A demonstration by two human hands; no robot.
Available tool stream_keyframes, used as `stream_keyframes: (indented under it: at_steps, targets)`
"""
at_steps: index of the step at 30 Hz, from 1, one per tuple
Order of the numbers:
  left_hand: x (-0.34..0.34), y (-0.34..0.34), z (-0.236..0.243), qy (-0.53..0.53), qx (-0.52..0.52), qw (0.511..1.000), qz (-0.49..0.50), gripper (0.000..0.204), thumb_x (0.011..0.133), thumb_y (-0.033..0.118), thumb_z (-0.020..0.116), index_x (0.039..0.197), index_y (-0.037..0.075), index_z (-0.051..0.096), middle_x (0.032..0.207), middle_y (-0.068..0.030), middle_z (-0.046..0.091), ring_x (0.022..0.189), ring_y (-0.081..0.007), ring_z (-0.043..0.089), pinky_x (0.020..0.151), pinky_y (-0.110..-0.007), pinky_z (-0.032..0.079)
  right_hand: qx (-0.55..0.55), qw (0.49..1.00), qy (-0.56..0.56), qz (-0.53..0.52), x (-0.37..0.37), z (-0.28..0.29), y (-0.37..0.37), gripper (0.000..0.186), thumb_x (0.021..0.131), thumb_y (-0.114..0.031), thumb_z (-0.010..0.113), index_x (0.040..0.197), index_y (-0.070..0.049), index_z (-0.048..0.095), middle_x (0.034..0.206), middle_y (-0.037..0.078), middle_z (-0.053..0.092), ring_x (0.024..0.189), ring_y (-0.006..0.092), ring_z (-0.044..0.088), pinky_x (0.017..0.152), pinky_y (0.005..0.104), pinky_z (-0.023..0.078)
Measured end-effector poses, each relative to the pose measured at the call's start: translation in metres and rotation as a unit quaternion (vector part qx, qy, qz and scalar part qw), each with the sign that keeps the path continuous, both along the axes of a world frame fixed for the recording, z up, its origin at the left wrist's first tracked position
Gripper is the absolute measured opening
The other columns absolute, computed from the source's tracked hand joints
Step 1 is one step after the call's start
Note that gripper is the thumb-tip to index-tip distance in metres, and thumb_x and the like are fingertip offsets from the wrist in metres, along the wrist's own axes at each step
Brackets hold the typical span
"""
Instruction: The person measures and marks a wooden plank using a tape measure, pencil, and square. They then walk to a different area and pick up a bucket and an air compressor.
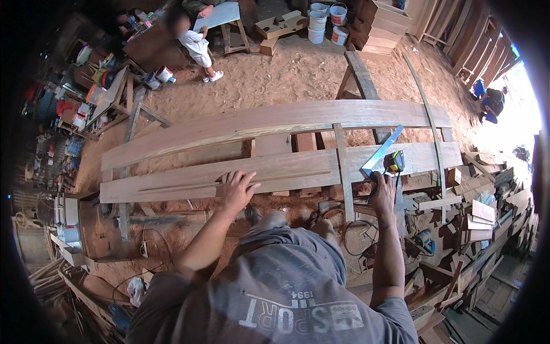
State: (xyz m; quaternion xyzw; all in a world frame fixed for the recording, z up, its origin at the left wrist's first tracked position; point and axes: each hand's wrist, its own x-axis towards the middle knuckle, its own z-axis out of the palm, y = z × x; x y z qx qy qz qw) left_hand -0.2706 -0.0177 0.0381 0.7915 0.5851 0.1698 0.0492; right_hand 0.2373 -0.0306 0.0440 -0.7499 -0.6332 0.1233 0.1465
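My left hand [236, 189] lies on the near wooden plank [309, 166], fingers spread, beside a thin wood strip [172, 184]. My right hand [382, 192] is closed at the dark lower end of a metal square [385, 148], whose blade slants away to the upper right across the plank. A black and yellow tape measure [394, 162] is just beyond the right fingertips; whether they touch it I cannot tell. Between my hands a narrow batten [344, 172] crosses the near plank. A second long plank [269, 117] runs parallel on the far side.
Trestle beams [362, 74] support the planks. A long thin strip [427, 114] crosses them at the right. Offcuts [481, 215] pile up to the right, near a power tool [424, 242]. Beyond are white buckets [317, 26], a small table [220, 16] and a child [197, 46] standing beside it.
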Motion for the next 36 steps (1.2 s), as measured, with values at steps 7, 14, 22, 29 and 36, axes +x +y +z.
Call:
stream_keyframes:
  at_steps: [7,14,22,29,36]
  targets:
    - [0.089,-0.013,0.060,-0.308,-0.101,0.944,-0.063,0.057,0.098,0.045,0.080,0.136,0.004,0.069,0.132,-0.0199,0.068,0.128,-0.0364,0.064,0.110,-0.045,0.051,0.152,0.955,0.233,0.104,-0.140,0.070,-0.020,0.041,0.101,-0.005,0.066,0.141,-0.003,0.061,0.127,0.025,0.062,0.120,0.0462,0.061,0.102,0.0509,0.052]
    - [0.110,-0.007,0.090,-0.613,-0.183,0.766,0.065,0.029,0.117,0.028,0.054,0.121,0.002,0.066,0.102,-0.0032,0.070,0.087,-0.0108,0.066,0.077,-0.028,0.058,0.202,0.933,0.215,0.209,-0.213,0.111,-0.030,0.057,0.088,-0.004,0.082,0.142,-0.006,0.065,0.127,0.022,0.064,0.117,0.0409,0.064,0.100,0.0480,0.054]
    - [0.025,0.057,0.084,-0.400,-0.232,0.879,0.119,0.031,0.111,0.025,0.065,0.131,0.003,0.074,0.093,-0.0073,0.078,0.064,-0.0096,0.068,0.060,-0.029,0.057,0.222,0.942,0.250,0.011,-0.136,0.121,0.012,0.027,0.104,-0.004,0.068,0.131,-0.003,0.069,0.112,0.018,0.074,0.096,0.0322,0.071,0.093,0.0411,0.056]
    - [0.069,0.099,0.031,-0.280,-0.194,0.939,-0.059,0.028,0.105,0.027,0.071,0.123,0.007,0.080,0.107,-0.0164,0.080,0.080,-0.0304,0.077,0.074,-0.041,0.061,-0.006,0.974,0.202,0.099,-0.150,0.028,0.036,0.040,0.095,-0.007,0.076,0.135,-0.008,0.070,0.127,0.021,0.072,0.110,0.0445,0.072,0.090,0.0484,0.058]
    - [0.078,0.081,0.003,-0.193,-0.221,0.951,-0.099,0.026,0.101,0.028,0.075,0.121,0.014,0.083,0.091,-0.0127,0.074,0.083,-0.0339,0.074,0.072,-0.046,0.060,0.015,0.968,0.246,0.041,-0.162,0.005,0.033,0.026,0.091,0.000,0.076,0.116,-0.008,0.078,0.110,0.014,0.076,0.103,0.0362,0.074,0.087,0.0436,0.058]
